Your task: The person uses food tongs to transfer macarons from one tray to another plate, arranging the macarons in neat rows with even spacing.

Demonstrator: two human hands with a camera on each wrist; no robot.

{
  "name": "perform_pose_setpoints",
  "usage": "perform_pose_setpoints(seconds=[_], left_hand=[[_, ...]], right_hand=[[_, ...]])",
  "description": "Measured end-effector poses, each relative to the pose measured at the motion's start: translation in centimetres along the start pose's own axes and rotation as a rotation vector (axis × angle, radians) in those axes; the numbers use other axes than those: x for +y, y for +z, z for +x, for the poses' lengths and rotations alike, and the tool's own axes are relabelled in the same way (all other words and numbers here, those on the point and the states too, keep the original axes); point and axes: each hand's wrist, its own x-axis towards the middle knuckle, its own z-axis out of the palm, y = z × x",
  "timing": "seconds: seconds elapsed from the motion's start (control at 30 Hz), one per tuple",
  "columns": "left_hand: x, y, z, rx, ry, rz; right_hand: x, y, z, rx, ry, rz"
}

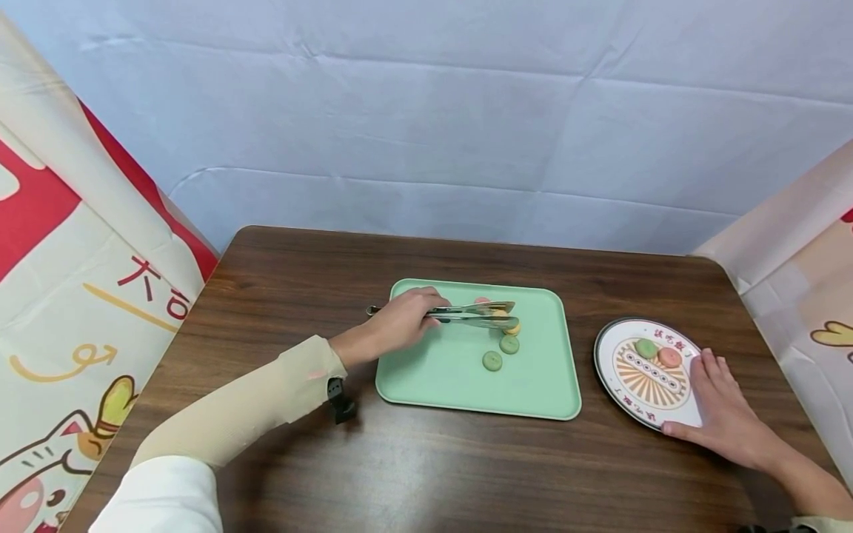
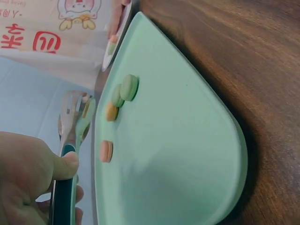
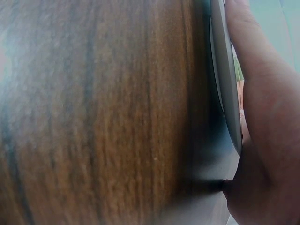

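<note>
Pale green, the tray [image 1: 433, 385] lies on the brown wood-grain tabletop [image 1: 466, 474], with the plate [image 1: 608, 363] apart from it on the right. The left hand [image 1: 404, 318] reaches over the tray, its fingers curled round the tongs [image 1: 480, 321], thumb pressed along the handle. The tongs' metal ends stand slightly apart above the far part of the tray; yellow shows between them, but I cannot tell whether they pinch it.

Below the ends, on the tray, sit a pink macaron [image 2: 106, 151], a yellow macaron [image 2: 111, 111] and two green macarons [image 1: 492, 360], the greens nearest the person.

The right hand [image 1: 729, 414] rests at the plate's right edge, fingers extended and thumb spread to the near rim, not clenched. On the plate's printed face a green macaron and a pink one lie side by side, near those fingers.

A beige sleeve [image 1: 253, 407] covers the left forearm, with a black strap [image 1: 340, 400] at its end. Pale blue cloth [image 1: 426, 126] hangs behind the tabletop.
</note>
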Motion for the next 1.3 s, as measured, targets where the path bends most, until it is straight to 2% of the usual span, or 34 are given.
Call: perform_pose_setpoints(seconds=[0.97, 1.3], left_hand=[[1.3, -0.1, 2.6, -0.011, 0.029, 0.028], [1.9, 0.1, 3.6, -0.026, 0.031, 0.026]], right_hand=[[-0.2, -0.2, 0.0, -0.015, 0.014, 0.003], [-0.2, 0.0, 0.0, 0.008, -0.003, 0.007]])
